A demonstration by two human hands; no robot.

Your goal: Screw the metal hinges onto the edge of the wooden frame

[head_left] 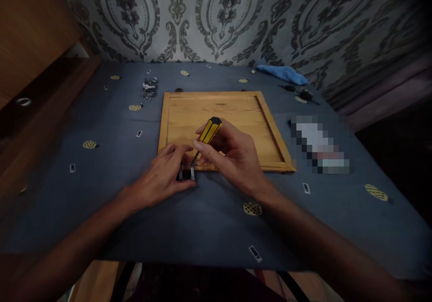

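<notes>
My right hand [234, 155] is closed round a yellow and black screwdriver [209, 130]. Its shaft slants down to the near edge of a framed wooden panel [209, 106] lying on the table. At that edge, my left hand [165, 169] grips a small shiny metal hinge [191, 173] between thumb and fingers. The screwdriver tip meets the hinge area, but its exact contact is too small to make out. Fingers hide part of the hinge and the panel's near left corner.
Several metal fittings [149, 87] lie at the back left of the patterned blue tablecloth [111, 135]. A blue cloth [283, 73] and a dark tool [303, 93] are at the back right. A blurred-out object [319, 144] lies right of the panel.
</notes>
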